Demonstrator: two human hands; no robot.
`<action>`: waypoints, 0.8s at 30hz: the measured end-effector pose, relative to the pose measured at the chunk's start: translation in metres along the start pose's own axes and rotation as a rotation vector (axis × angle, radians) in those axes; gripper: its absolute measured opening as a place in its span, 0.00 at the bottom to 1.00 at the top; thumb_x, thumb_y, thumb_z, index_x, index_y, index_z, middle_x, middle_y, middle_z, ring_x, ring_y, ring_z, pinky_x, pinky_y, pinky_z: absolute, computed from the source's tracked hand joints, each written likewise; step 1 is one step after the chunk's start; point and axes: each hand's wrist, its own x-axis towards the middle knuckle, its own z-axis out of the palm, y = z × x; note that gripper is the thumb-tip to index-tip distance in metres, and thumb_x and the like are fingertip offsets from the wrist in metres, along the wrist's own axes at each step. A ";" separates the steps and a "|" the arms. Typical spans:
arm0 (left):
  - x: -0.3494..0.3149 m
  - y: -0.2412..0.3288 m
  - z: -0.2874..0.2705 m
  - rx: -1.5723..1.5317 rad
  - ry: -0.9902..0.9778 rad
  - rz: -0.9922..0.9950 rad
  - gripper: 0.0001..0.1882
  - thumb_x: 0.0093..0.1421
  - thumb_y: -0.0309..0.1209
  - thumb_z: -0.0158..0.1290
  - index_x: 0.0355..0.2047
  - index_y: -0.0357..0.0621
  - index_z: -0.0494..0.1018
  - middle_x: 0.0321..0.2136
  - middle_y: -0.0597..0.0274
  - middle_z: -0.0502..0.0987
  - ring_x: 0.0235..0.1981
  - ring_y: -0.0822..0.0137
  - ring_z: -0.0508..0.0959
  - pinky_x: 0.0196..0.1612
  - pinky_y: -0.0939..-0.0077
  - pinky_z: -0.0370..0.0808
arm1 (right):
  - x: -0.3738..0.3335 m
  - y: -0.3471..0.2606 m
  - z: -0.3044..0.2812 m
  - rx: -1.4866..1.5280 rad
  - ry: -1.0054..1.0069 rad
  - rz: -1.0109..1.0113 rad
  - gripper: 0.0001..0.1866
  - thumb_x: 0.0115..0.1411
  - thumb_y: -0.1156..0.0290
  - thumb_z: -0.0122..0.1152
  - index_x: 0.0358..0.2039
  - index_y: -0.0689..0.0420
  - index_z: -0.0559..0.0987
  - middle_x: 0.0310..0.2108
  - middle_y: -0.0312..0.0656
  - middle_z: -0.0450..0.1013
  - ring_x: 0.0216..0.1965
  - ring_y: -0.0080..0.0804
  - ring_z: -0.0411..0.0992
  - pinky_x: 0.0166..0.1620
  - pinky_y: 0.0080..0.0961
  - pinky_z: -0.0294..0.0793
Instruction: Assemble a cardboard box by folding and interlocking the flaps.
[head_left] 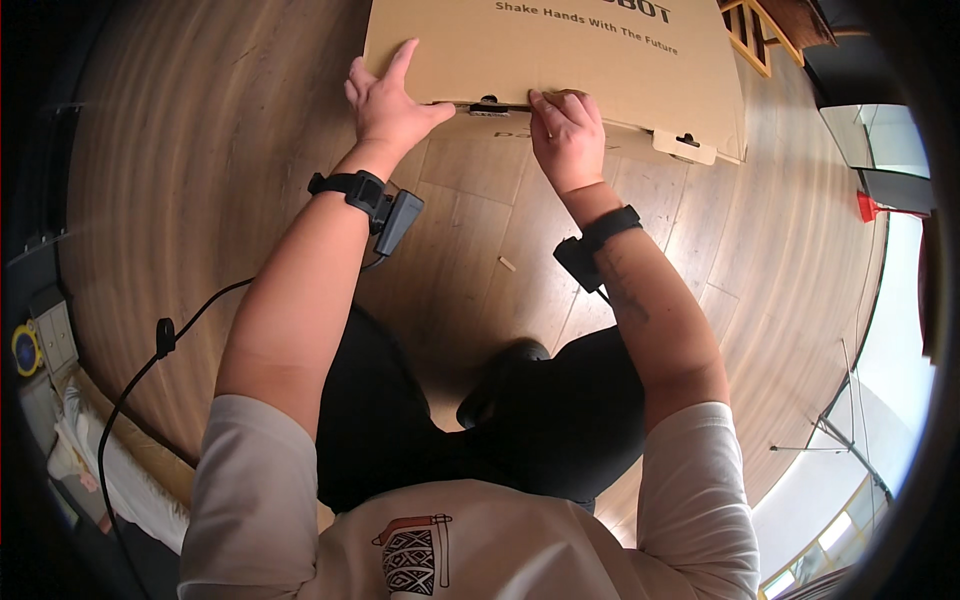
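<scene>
A large brown cardboard box (620, 75) with dark print lies on the floor in front of me, cut off by the top of the view. My left hand (388, 108) is at its near left corner, fingers spread, the thumb along the front edge beside a dark slot (489, 107). To the right of that slot, my right hand (568, 135) has its fingers curled together on the lid's front edge, seemingly pinching it; the fingertips are partly hidden. Farther right, a cardboard tab (684, 147) sticks out from the same edge.
Wooden flooring (470, 225) lies between the box and my black-trousered legs. A black cable (128, 385) trails from my left wrist device (398, 225). A wooden frame (752, 38) stands beyond the box at right. A thin metal stand (850, 440) is at the right, wrapped goods (115, 465) at lower left.
</scene>
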 end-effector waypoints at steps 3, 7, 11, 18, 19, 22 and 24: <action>0.002 -0.001 0.000 0.109 -0.049 0.061 0.50 0.39 0.54 0.67 0.63 0.77 0.57 0.65 0.34 0.40 0.65 0.35 0.45 0.65 0.46 0.51 | -0.001 0.001 0.002 -0.018 0.006 -0.004 0.13 0.47 0.79 0.63 0.35 0.56 0.82 0.30 0.36 0.73 0.37 0.35 0.71 0.41 0.29 0.73; 0.002 0.001 -0.001 0.269 -0.025 0.123 0.46 0.45 0.57 0.62 0.64 0.79 0.55 0.67 0.39 0.38 0.68 0.38 0.40 0.65 0.39 0.45 | -0.002 0.001 0.001 -0.017 -0.011 0.007 0.13 0.46 0.78 0.63 0.36 0.56 0.82 0.30 0.35 0.73 0.36 0.35 0.70 0.40 0.29 0.73; 0.001 0.006 -0.003 0.427 -0.055 0.390 0.36 0.57 0.54 0.53 0.65 0.81 0.52 0.69 0.56 0.43 0.70 0.50 0.42 0.64 0.32 0.41 | 0.000 0.000 -0.003 0.014 -0.022 0.021 0.14 0.46 0.78 0.63 0.37 0.56 0.82 0.30 0.36 0.73 0.36 0.36 0.70 0.41 0.29 0.73; 0.000 0.014 0.001 0.466 -0.125 0.603 0.29 0.67 0.42 0.43 0.65 0.86 0.50 0.69 0.70 0.47 0.70 0.62 0.46 0.64 0.32 0.42 | 0.004 -0.004 -0.009 0.044 -0.045 0.023 0.15 0.46 0.80 0.61 0.37 0.57 0.81 0.32 0.38 0.73 0.37 0.37 0.70 0.41 0.30 0.73; 0.001 0.014 0.000 0.465 -0.127 0.600 0.29 0.67 0.42 0.43 0.65 0.86 0.50 0.69 0.70 0.47 0.70 0.62 0.46 0.64 0.32 0.42 | 0.005 -0.003 -0.010 0.042 -0.059 0.020 0.15 0.46 0.80 0.61 0.37 0.57 0.81 0.32 0.38 0.73 0.37 0.37 0.70 0.41 0.30 0.73; 0.002 0.013 -0.002 0.466 -0.139 0.617 0.28 0.67 0.41 0.42 0.65 0.88 0.49 0.69 0.71 0.46 0.70 0.61 0.47 0.64 0.32 0.42 | 0.008 0.001 -0.013 0.075 -0.090 0.016 0.16 0.45 0.81 0.60 0.37 0.56 0.81 0.32 0.38 0.73 0.36 0.38 0.70 0.40 0.30 0.74; 0.003 0.013 -0.002 0.459 -0.170 0.608 0.28 0.67 0.42 0.42 0.64 0.89 0.48 0.70 0.73 0.45 0.70 0.63 0.44 0.65 0.33 0.38 | 0.010 0.004 -0.015 0.135 -0.112 0.026 0.16 0.45 0.82 0.59 0.36 0.55 0.82 0.32 0.38 0.73 0.35 0.39 0.70 0.39 0.31 0.74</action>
